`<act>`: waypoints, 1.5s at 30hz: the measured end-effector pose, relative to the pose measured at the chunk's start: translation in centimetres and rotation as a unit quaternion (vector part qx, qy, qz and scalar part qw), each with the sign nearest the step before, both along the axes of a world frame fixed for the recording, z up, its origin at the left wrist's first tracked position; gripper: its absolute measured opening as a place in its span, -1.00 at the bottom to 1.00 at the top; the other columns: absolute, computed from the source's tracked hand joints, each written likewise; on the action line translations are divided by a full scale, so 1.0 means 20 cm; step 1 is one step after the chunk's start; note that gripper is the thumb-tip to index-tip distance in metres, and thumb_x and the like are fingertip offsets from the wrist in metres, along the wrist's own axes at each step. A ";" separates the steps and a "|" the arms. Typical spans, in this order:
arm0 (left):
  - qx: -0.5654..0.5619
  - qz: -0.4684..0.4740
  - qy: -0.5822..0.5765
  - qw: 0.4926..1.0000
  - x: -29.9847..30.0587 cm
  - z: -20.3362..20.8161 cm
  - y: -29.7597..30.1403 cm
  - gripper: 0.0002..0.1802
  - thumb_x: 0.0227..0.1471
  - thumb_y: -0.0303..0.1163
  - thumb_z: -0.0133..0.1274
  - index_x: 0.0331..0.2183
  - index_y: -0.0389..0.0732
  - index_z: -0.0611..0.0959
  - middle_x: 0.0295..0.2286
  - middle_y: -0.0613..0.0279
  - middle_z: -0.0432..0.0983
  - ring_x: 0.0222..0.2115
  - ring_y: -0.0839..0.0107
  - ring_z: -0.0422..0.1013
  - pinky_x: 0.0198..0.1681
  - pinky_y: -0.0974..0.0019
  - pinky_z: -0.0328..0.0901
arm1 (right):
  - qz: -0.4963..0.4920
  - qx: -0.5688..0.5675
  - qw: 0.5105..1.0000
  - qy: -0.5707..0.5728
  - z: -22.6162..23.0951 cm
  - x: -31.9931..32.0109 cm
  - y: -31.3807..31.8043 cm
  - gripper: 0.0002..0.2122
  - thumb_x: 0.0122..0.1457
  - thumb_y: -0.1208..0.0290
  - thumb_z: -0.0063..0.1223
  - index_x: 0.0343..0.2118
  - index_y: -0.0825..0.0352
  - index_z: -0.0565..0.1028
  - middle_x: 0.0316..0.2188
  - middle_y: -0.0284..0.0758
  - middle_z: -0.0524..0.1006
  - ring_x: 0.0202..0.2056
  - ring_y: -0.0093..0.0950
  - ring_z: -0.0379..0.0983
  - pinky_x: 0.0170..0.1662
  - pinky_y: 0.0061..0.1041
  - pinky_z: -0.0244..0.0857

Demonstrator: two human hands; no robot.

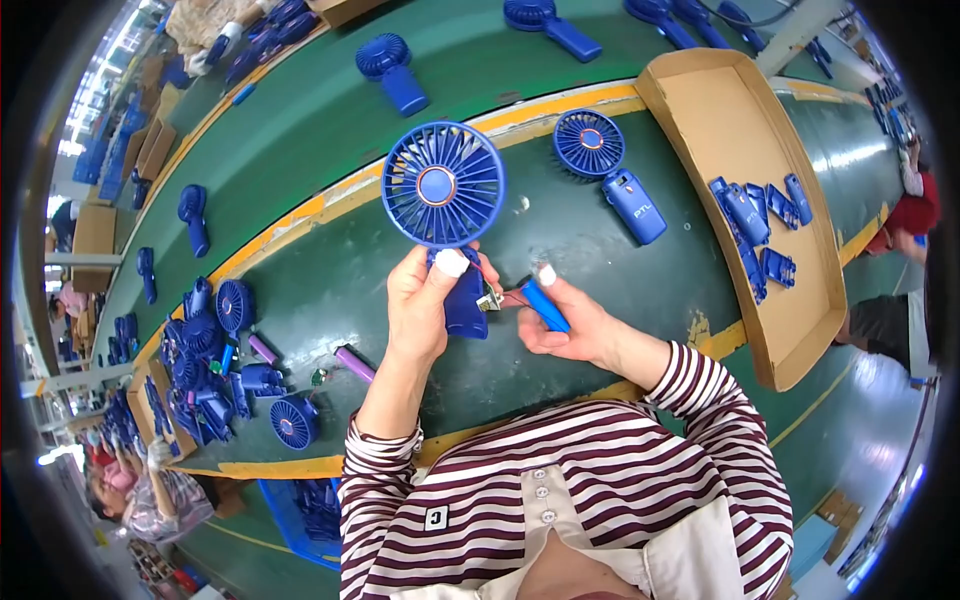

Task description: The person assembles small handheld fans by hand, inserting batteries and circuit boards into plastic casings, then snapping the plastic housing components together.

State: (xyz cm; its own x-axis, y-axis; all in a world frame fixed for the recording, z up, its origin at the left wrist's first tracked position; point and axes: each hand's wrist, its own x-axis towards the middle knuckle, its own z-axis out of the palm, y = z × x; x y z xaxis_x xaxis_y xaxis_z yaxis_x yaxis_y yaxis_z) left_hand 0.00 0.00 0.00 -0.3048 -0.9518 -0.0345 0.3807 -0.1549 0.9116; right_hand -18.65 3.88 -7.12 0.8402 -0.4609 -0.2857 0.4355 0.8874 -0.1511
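My left hand (421, 305) grips the handle of a blue handheld fan (437, 187), its round grille upright and facing me. White covering wraps the thumb tip. The handle is opened up, and a small circuit board (489, 301) with thin wires hangs at its side. Between the thumb and fingers of my right hand (575, 322) is a blue cylindrical battery (545, 305), joined to the board by wires. That thumb has a white covering too. Just beyond my hands, another blue handheld fan (634, 205) lies on the green table.
A cardboard tray (800, 330) on the right holds several blue casing pieces (745, 215). Fans and parts are piled at left (200, 350), near a purple battery (353, 362). More fans (392, 75) lie on the green belt (300, 130) beyond the yellow edge. Other people work farther off.
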 end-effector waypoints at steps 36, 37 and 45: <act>0.287 0.051 -0.030 0.956 0.05 -0.21 0.17 -0.81 -0.03 -0.51 -0.10 -0.33 -0.33 0.54 -0.46 0.25 0.49 -0.49 0.56 0.40 -0.43 0.48 0.30 | -0.235 -0.826 0.280 0.430 0.17 0.15 -0.06 -0.75 -0.41 0.52 0.11 -0.51 0.32 0.44 -0.39 -0.30 0.40 -0.36 -0.32 0.36 -0.25 -0.28 0.25; 0.286 0.047 -0.031 0.957 0.04 -0.22 0.17 -0.81 -0.03 -0.51 -0.10 -0.33 -0.33 0.54 -0.46 0.25 0.49 -0.49 0.56 0.40 -0.43 0.48 0.30 | -0.244 -0.830 0.246 0.437 0.16 0.16 -0.06 -0.75 -0.40 0.49 0.11 -0.51 0.32 0.44 -0.38 -0.31 0.41 -0.34 -0.33 0.36 -0.20 -0.23 0.24; 0.297 0.115 0.039 0.947 -0.01 -0.22 0.19 -0.82 -0.04 -0.49 -0.07 -0.33 -0.31 0.53 -0.44 0.28 0.48 -0.46 0.56 0.38 -0.39 0.49 0.28 | -0.225 -0.849 0.197 0.436 0.10 0.14 -0.08 -0.81 -0.33 0.47 0.10 -0.54 0.32 0.43 -0.43 -0.34 0.45 -0.27 -0.36 0.38 -0.02 -0.04 0.05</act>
